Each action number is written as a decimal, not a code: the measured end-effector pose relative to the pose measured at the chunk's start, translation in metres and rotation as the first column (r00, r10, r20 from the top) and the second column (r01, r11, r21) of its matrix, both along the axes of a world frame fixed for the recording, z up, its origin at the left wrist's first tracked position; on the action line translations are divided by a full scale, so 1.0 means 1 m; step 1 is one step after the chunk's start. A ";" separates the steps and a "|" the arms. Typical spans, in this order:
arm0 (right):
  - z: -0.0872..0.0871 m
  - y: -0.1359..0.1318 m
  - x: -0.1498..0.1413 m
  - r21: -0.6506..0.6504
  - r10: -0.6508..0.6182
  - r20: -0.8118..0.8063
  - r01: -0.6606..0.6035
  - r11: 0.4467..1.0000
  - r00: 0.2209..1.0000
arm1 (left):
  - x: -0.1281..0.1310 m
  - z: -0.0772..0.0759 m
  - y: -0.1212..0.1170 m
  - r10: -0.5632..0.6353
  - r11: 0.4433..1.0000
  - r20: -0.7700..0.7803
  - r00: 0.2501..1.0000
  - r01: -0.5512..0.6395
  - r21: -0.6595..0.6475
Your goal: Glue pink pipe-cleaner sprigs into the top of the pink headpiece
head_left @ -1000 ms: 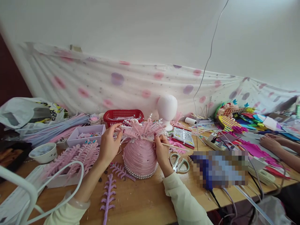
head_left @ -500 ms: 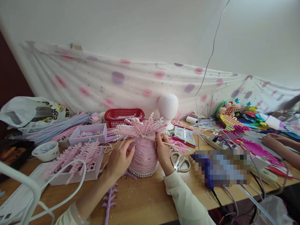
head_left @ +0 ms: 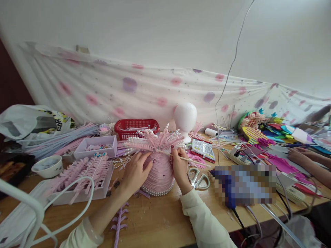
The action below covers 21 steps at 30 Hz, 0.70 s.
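Observation:
A dome-shaped pink pipe-cleaner headdress point(head_left: 158, 174) stands upright on the table, with a pearl string round its bottom edge. Fuzzy petals and pearl-tipped sprigs point(head_left: 160, 139) fan out across its top. My left hand point(head_left: 137, 172) grips the headdress's left side, thumb against the front and fingertips partly hidden under the petals. Pinched in my right hand point(head_left: 179, 167) is a thin pale stick point(head_left: 192, 161), its left tip at the centre of the petals. White-handled scissors point(head_left: 198, 179) lie just right of that hand.
Pink leaf-shaped pieces point(head_left: 88, 172) fill a white box at left. A red basket point(head_left: 137, 128) and a white foam head point(head_left: 185, 119) stand behind. Cables and a partly blurred dark blue tool point(head_left: 227, 186) lie at right. Another person's hands point(head_left: 300, 155) rest farther right.
My left thumb has moved away from its fingers and now presses on the front of the headdress. The right hand and stick have barely moved.

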State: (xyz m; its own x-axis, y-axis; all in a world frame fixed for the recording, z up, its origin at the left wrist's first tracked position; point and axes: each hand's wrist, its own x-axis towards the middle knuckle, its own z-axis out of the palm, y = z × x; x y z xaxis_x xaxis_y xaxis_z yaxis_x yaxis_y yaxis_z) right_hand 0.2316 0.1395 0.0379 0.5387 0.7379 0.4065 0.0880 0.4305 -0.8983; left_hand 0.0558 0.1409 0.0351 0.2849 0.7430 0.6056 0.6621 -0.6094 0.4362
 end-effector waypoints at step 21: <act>-0.005 0.002 0.001 -0.006 -0.005 0.040 0.005 1.000 0.999 | -0.004 0.004 -0.001 -0.104 0.994 0.038 0.994 0.106 -0.037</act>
State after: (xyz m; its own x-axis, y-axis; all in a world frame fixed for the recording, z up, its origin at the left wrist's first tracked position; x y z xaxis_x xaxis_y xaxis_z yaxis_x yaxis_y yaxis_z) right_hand 0.2330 0.1412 0.0328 0.5257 0.7379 0.4233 0.1261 0.4245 -0.8966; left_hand 0.0514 0.1403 0.0392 0.3410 0.7335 0.5879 0.5785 -0.6567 0.4838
